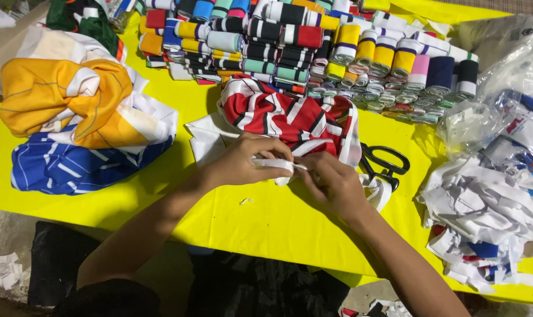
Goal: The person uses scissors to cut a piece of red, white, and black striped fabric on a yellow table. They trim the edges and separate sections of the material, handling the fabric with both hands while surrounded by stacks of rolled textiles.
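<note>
Head view, white strip (pixel 276 165) lying left-right, pinched between left hand (pixel 243 159) and right hand (pixel 331 183) fingers.

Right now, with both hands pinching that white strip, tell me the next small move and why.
Probably draw the narrow white fabric strip taut between the left hand and right hand: it lies bunched between both, still running into the red, white and black striped cloth. The black scissors lie untouched beside the right hand.

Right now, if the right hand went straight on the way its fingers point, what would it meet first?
The right hand points up-left at the white strip it already pinches; just past that is the left hand, then probably the red striped cloth.
</note>
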